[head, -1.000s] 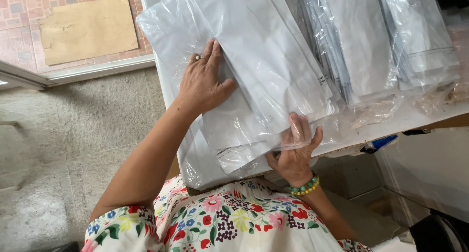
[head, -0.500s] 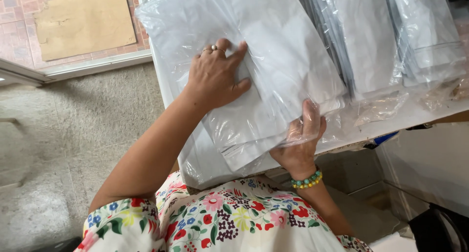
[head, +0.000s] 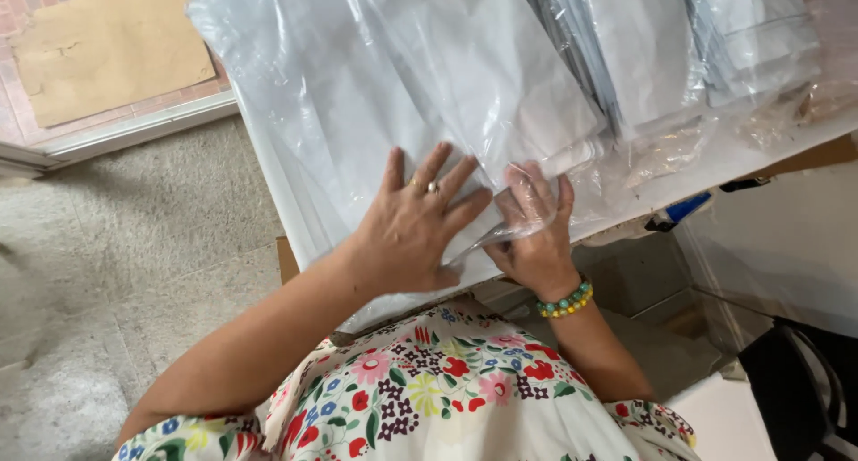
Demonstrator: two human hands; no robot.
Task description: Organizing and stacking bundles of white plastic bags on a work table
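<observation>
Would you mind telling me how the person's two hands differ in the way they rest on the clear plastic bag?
The left hand lies flat on top of the plastic bag with fingers spread, while the right hand has its fingers tucked under a fold of the film. The left hand wears a ring; the right wrist carries a beaded bracelet. Both press on the bag's near edge, close together.

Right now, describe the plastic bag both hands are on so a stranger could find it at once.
Start at the white table edge. The large clear plastic bag holding white folded fabric lies nearest the person, under the left hand and right hand. Unlike the neighbouring stacked clear packets, it lies slanted and overhangs the edge.
</observation>
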